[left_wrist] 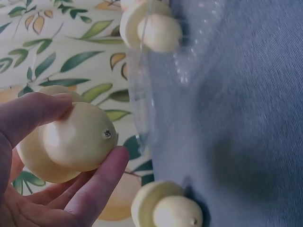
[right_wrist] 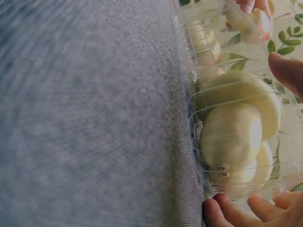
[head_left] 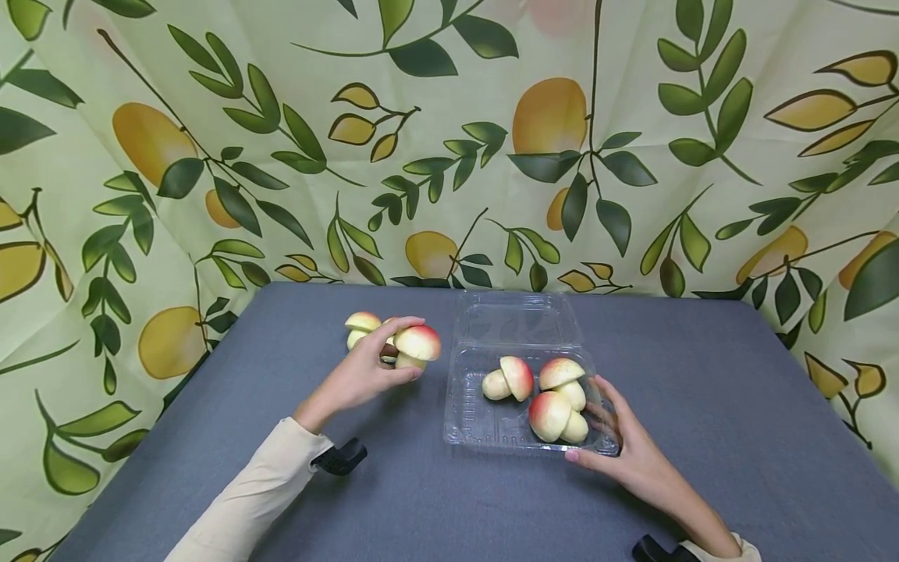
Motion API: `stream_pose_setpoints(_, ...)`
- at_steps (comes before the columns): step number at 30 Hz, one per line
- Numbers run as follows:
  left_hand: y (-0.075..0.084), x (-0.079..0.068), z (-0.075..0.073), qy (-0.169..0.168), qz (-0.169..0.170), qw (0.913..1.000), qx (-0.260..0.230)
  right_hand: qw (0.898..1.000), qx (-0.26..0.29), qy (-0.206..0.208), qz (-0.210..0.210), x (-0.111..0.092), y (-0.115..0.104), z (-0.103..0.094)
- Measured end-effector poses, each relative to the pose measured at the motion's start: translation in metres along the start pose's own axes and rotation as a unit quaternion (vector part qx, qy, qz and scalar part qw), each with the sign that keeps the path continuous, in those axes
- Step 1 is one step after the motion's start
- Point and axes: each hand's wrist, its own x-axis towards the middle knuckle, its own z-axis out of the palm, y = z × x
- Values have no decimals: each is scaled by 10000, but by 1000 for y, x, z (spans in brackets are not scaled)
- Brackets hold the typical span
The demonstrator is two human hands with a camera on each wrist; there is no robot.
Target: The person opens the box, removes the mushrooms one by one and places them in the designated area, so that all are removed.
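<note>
My left hand [head_left: 368,367] holds a toy mushroom [head_left: 419,343] with a red-tinted cap and a cream stem, between thumb and fingers, left of a clear plastic container [head_left: 460,433]. Up close in the left wrist view, the mushroom's stem [left_wrist: 78,137] shows a small dark spot at its end. Three similar mushrooms lie in the container: one tilted on the left [head_left: 516,378], one at the back right [head_left: 562,375] and one at the front [head_left: 550,416]. At the container's right front corner, my right hand [head_left: 628,445] grips the wall, thumb on the front rim and fingers along the side.
Another mushroom [head_left: 361,321] stands on the grey-blue table [head_left: 393,484] behind my left hand, partly hidden by it. The container's hinged lid [head_left: 516,318] lies folded back towards the leaf-and-fruit patterned cloth [head_left: 449,156] behind the table.
</note>
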Motion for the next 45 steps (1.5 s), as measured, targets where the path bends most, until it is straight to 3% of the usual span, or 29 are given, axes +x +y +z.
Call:
stream_pose_setpoints(13, -16, -8, -23, 587, -228, 9972, 403, 9999, -104, -11, 66, 1, 1, 0)
stream_pose_setpoints(45, -65, -22, -77, 1332, -987, 9823, 876, 9997, -196, -51, 107, 1, -1, -1)
